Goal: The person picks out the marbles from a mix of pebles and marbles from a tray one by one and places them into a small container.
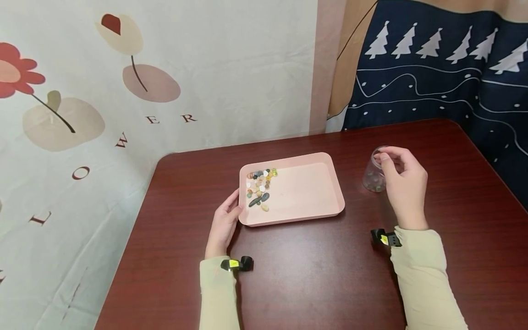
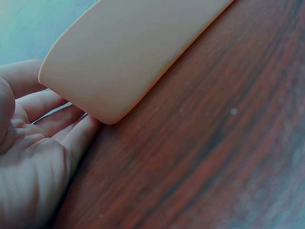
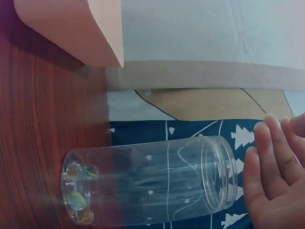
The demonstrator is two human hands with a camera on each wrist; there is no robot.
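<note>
At the left end of a pink tray [image 1: 301, 192], my left hand [image 1: 222, 224] holds the tray's near corner, with fingers along its outer wall. Small coloured beads and polished stones [image 1: 260, 185] lie at the tray's left side, two of them long and dark. My right hand [image 1: 408, 188] is over the mouth of a clear jar [image 3: 152, 181], to the right of the tray. Its thumb and fingers are close together, and nothing shows between them. The jar stands upright with several glass marbles [image 3: 77, 200] at its bottom.
Both things stand on a dark red-brown wooden table [image 1: 305, 266]. A pale cloth with printed flowers [image 1: 231, 68] hangs behind the table, and a navy cloth with white trees [image 1: 433, 82] hangs at the right. Each wrist wears a small black camera [image 1: 246, 263].
</note>
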